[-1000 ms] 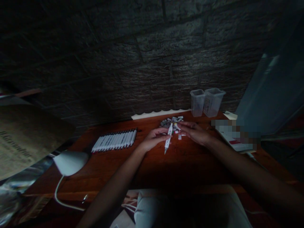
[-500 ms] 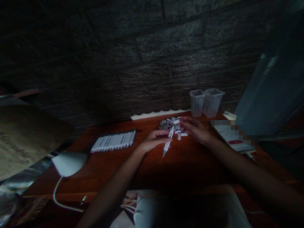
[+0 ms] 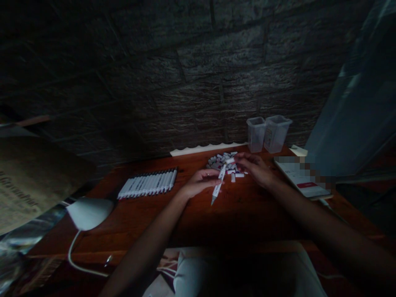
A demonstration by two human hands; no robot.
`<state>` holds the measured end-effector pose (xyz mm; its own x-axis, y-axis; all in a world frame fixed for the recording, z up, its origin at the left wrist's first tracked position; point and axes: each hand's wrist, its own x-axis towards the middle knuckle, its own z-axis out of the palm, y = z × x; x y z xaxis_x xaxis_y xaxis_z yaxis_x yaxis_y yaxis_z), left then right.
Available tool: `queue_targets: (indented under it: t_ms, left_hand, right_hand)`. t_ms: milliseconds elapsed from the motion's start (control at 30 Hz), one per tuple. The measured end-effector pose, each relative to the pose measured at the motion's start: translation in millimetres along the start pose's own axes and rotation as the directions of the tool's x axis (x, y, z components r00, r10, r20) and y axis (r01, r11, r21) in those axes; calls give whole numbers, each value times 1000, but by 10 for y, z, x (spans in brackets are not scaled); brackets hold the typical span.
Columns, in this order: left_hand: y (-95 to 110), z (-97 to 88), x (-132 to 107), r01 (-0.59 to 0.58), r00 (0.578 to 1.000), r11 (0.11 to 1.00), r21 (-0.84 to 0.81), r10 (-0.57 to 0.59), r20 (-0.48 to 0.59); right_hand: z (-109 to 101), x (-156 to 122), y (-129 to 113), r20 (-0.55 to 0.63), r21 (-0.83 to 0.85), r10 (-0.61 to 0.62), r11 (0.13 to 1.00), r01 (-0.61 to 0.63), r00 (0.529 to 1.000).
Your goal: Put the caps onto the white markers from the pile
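My left hand (image 3: 202,181) pinches a white marker (image 3: 218,186) that slants over the table, its lower tip uncapped. Between the fingertips of my right hand (image 3: 252,166) is a white marker cap (image 3: 230,160), held close to the marker's upper end; whether the two touch I cannot tell. Under and behind the hands lies a pile of loose white caps (image 3: 213,161), partly hidden by the fingers. A row of white markers without caps (image 3: 147,184) lies side by side to the left.
Two clear plastic containers (image 3: 256,134) stand at the back right, by the wall. A tablet-like device (image 3: 301,179) lies at the right. At the left is a white lamp-like object (image 3: 91,212) with a cable, next to a brown paper bag (image 3: 21,181).
The cap in my right hand has come slightly lower, nearer the marker's upper end. My left hand and the marker have barely moved.
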<state>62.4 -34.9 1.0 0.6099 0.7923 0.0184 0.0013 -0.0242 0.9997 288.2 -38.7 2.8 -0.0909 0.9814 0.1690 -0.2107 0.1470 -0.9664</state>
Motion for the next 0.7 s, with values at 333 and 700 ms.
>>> queue_targets:
  t_ms: [333,700]
  left_hand:
    - [18,9,-15,24,1000,1000,7,-24,10]
    - [-20,-36,-16,76,991,997,-33,-72,111]
  right_hand:
    - [2,-29,-38,17,-51,-14,999,15,1000]
    - [16,-74,-29,178,-152,-93,981,121,980]
